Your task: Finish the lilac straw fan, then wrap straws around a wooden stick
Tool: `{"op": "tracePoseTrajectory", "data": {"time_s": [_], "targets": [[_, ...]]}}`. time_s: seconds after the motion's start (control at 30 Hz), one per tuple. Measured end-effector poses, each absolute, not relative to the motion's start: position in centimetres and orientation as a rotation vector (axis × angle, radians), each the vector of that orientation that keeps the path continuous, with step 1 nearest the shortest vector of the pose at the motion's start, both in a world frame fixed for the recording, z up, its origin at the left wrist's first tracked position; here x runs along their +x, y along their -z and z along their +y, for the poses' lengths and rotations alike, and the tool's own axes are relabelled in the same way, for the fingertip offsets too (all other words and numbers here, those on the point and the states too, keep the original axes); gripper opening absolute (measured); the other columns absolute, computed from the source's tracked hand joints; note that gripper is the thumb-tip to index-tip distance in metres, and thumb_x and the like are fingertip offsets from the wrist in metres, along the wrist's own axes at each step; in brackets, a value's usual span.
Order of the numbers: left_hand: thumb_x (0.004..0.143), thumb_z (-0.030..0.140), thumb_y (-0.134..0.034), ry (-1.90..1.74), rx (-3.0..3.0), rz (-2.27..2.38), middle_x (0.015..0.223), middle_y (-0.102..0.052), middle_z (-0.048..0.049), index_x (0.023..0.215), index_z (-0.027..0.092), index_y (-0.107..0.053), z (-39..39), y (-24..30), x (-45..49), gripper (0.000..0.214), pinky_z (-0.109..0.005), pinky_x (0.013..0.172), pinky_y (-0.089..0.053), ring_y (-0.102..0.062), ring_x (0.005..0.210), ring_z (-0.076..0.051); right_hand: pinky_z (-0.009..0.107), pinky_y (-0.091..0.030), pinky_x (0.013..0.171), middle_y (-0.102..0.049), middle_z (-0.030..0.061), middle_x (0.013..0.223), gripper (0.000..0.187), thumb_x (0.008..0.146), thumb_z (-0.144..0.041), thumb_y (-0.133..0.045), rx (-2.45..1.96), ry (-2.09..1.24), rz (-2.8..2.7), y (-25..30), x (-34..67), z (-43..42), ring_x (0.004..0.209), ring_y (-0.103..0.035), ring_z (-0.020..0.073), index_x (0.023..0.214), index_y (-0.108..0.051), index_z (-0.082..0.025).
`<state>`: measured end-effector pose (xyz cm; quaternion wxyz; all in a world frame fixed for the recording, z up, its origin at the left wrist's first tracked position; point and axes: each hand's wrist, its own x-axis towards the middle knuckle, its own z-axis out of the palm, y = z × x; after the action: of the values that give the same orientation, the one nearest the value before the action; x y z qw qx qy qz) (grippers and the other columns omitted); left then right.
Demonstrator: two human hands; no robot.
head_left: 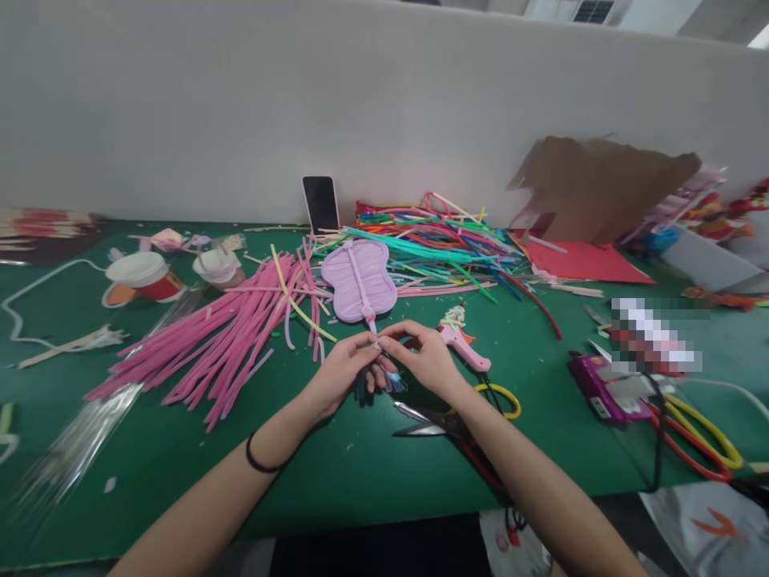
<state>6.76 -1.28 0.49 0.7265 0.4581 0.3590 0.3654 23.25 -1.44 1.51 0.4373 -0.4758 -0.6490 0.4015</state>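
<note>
Fan (360,280) front and center on my head-cam feed, lilac panel pointing toward the wall and handle (372,327) toward the person; can't tell from here if the panel rests on the table (336,489) or floats a bit. Left hand (345,369) and right hand (424,361) meet at the fan's near end, thumb and fingertips of each clamped on the tip of the handle, though the exact bit between them is too small for me to make out. Bluish strands (395,382) hang just below, and I'd guess the two-handed pinch is there because that end is thin and fiddly. Glue gun (465,344) lies right of the fan with its grip angled nearside, probably for a quick right-hand grab. Scissors (420,421) sit nearer than the fan, blades apart, partly under the right forearm, likely dropped there for easy reach. Pink stems (234,320) fan out left of it, mixed colored ones (432,232) behind it, I figure so the working spot stays uncluttered.
</note>
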Motion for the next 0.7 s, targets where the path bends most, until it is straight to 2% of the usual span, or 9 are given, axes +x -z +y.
{"op": "tracePoseTrajectory", "data": {"time_s": [0.1, 0.17, 0.27, 0.37, 0.47, 0.57, 0.63, 0.7], "targets": [[0.088, 0.039, -0.061, -0.782, 0.972, 0.773, 0.083, -0.072, -0.0078, 0.093, 0.014, -0.059, -1.3, -0.5, 6.8, 0.026, -0.02, 0.048, -0.05, -0.066, 0.059, -0.013, 0.027, -0.048, 0.067, -0.07, 0.0024, 0.08, 0.02, 0.084, -0.037, -0.063, -1.17, -1.025, -1.515, -1.3, 23.4, -1.1, 0.073, -0.063, 0.0152, 0.084, -0.068, -0.018], [0.087, 0.039, -0.061, -0.786, 0.964, 0.788, 0.084, -0.071, -0.0086, 0.095, 0.013, -0.061, -1.3, -0.7, 6.7, 0.027, -0.021, 0.05, -0.051, -0.067, 0.062, -0.014, 0.027, -0.049, 0.068, -0.07, 0.0026, 0.082, 0.021, 0.085, -0.038, -0.061, -1.185, -0.981, -1.46, -1.2, 23.7, -0.8, 0.073, -0.063, 0.0152, 0.085, -0.067, -0.018], [0.084, 0.035, -0.064, -0.903, 0.981, 0.904, 0.077, -0.069, -0.0058, 0.092, 0.012, -0.063, -0.9, -0.9, 6.3, 0.024, -0.02, 0.051, -0.05, -0.066, 0.061, -0.013, 0.026, -0.048, 0.068, -0.071, 0.0041, 0.091, 0.02, 0.088, -0.036, -0.057, -1.276, -0.835, -1.497, -1.1, 24.3, -0.5, 0.077, -0.063, 0.0151, 0.093, -0.066, -0.018], [0.083, 0.033, -0.062, -1.126, 0.967, 1.076, 0.074, -0.065, -0.0022, 0.091, 0.014, -0.062, -0.2, -0.8, 5.8, 0.02, -0.023, 0.055, -0.051, -0.064, 0.062, -0.013, 0.026, -0.044, 0.063, -0.072, 0.0032, 0.082, 0.015, 0.087, -0.03, -0.058, -1.45, -0.717, -1.729, -1.2, 24.6, -0.7, 0.069, -0.062, 0.0149, 0.085, -0.067, -0.018], [0.077, 0.023, -0.062, -1.309, 0.975, 1.13, 0.089, -0.067, -0.004, 0.094, 0.016, -0.062, 0.5, -0.3, 5.5, 0.018, -0.029, 0.077, -0.053, -0.068, 0.084, -0.017, 0.027, -0.04, 0.062, -0.072, 0.0034, 0.074, 0.015, 0.084, -0.031, -0.063, -1.607, -0.653, -1.987, -1.2, 24.3, -1.2, 0.066, -0.062, 0.0166, 0.077, -0.069, -0.018], [0.077, 0.021, -0.054, -1.45, 0.983, 1.075, 0.106, -0.066, -0.0063, 0.095, 0.017, -0.063, 0.9, 0.3, 5.4, 0.021, -0.033, 0.1, -0.043, -0.061, 0.109, -0.018, 0.027, -0.04, 0.063, -0.073, 0.0051, 0.079, 0.014, 0.084, -0.031, -0.064, -1.696, -0.671, -2.135, -1.1, 23.9, -1.6, 0.07, -0.064, 0.0181, 0.083, -0.07, -0.018], [0.08, 0.024, -0.051, -1.545, 0.98, 1.065, 0.11, -0.065, -0.0063, 0.095, 0.018, -0.063, 1.2, 0.6, 5.2, 0.021, -0.033, 0.103, -0.04, -0.058, 0.114, -0.018, 0.026, -0.039, 0.063, -0.073, 0.0051, 0.081, 0.011, 0.084, -0.027, -0.062, -1.729, -0.678, -2.18, -0.8, 23.8, -1.7, 0.072, -0.065, 0.0179, 0.086, -0.069, -0.018], [0.082, 0.028, -0.05, -1.623, 0.974, 1.097, 0.106, -0.065, -0.006, 0.094, 0.018, -0.062, 1.4, 0.8, 5.0, 0.019, -0.031, 0.098, -0.044, -0.06, 0.108, -0.017, 0.026, -0.038, 0.063, -0.073, 0.0046, 0.081, 0.01, 0.084, -0.024, -0.06, -1.739, -0.663, -2.207, -0.5, 23.9, -1.6, 0.072, -0.064, 0.0176, 0.086, -0.069, -0.019]]}}
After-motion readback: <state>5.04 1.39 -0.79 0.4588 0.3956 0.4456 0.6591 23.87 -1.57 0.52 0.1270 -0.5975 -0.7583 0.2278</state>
